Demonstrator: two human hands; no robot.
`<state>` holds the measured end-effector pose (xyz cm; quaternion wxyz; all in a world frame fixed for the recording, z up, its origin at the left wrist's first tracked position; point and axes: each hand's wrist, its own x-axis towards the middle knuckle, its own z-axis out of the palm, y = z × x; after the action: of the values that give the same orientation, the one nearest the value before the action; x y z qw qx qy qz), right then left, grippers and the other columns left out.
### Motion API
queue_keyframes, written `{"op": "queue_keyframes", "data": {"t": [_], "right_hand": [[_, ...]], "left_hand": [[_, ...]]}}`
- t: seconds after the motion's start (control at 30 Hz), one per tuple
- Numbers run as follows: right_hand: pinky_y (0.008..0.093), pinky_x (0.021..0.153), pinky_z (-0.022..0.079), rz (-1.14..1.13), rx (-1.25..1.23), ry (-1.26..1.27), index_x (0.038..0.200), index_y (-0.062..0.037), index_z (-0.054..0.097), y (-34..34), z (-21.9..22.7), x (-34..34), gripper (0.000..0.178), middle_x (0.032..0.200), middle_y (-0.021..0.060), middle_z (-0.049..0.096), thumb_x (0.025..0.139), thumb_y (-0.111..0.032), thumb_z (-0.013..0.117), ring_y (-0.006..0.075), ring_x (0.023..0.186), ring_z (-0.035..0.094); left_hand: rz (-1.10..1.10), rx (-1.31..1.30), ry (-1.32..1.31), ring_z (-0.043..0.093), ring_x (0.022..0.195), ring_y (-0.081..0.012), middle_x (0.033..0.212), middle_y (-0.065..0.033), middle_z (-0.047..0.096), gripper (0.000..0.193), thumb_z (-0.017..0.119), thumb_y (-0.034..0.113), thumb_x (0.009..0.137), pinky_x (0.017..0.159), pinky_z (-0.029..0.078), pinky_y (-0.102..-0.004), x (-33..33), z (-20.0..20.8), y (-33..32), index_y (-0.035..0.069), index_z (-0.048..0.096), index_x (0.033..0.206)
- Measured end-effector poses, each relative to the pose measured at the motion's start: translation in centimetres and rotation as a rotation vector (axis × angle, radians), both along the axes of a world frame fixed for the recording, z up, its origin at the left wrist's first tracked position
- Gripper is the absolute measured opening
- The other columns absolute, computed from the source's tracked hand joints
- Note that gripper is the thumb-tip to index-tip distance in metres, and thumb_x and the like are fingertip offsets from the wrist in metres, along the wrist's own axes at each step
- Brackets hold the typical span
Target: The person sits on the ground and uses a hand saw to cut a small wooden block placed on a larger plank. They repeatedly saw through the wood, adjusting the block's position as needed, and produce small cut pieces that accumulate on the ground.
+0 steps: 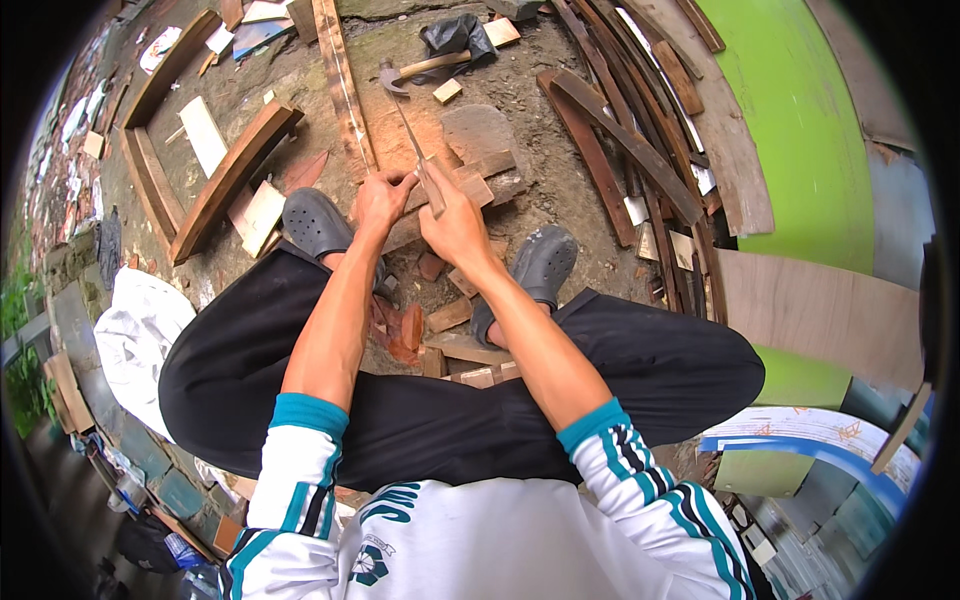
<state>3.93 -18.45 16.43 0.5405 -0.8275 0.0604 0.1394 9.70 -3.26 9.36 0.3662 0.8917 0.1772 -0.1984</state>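
Observation:
I squat on the ground in black trousers and grey clogs. My right hand (pixel 455 225) grips the wooden handle of a long thin metal blade (pixel 412 140) that points away from me across a reddish wooden board (pixel 400 135). My left hand (pixel 383 195) presses on a small wooden block (pixel 480 180) lying on that board, right beside the blade's handle. The two hands touch each other over the block. Small wood offcuts (pixel 450 315) lie between my feet.
A hammer (pixel 425 68) with a wooden handle lies beyond the board, next to a black plastic bag (pixel 455 35). Curved wooden pieces (pixel 230 175) lie at the left, long dark slats (pixel 620 140) at the right. A green wall (pixel 810 120) and plywood sheet (pixel 820 310) stand right.

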Motion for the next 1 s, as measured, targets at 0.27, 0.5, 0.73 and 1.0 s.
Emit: {"op": "queue_keyframes", "data": {"t": [0.27,0.5,0.73,1.0], "right_hand": [[0.039,0.078,0.057,0.092,-0.012,-0.201,0.151,-0.01,0.047,-6.3,7.7,-14.5,0.074,0.119,0.026,0.069,0.079,0.006,0.053,0.0403,0.09,0.073],[0.0389,0.093,0.052,-0.029,0.0,-0.253,0.144,-0.0028,0.052,0.8,-4.2,1.1,0.061,0.124,0.0276,0.066,0.083,-0.005,0.057,0.0389,0.113,0.067],[0.0341,0.094,0.053,0.131,-0.013,-0.054,0.149,-0.0005,0.046,-6.7,8.1,-15.4,0.068,0.134,0.025,0.063,0.082,0.008,0.052,0.0381,0.116,0.067],[0.0342,0.092,0.052,-0.055,0.045,-0.228,0.144,-0.0035,0.054,0.5,-4.0,1.3,0.059,0.126,0.0235,0.068,0.084,-0.004,0.057,0.0319,0.114,0.068]], "left_hand": [[0.068,-0.05,-0.063,0.074,0.086,-0.0284,0.093,-0.0118,0.078,0.039,0.074,0.05,0.086,0.076,0.054,-0.0407,-1.4,-1.2,0.8,0.014,0.082,0.102],[0.02,-0.103,-0.013,0.074,0.083,-0.0267,0.089,-0.0103,0.078,0.042,0.076,0.051,0.084,0.075,0.055,-0.0395,0.8,-1.7,0.5,0.014,0.081,0.103],[0.048,-0.17,-0.039,0.073,0.091,-0.0274,0.098,-0.01,0.078,0.039,0.076,0.05,0.085,0.079,0.055,-0.0422,-0.7,-2.8,2.0,0.017,0.081,0.106],[0.065,-0.213,0.008,0.073,0.092,-0.0252,0.098,-0.0118,0.077,0.039,0.076,0.046,0.086,0.081,0.054,-0.0391,-0.4,-2.1,0.3,0.014,0.08,0.108]]}}
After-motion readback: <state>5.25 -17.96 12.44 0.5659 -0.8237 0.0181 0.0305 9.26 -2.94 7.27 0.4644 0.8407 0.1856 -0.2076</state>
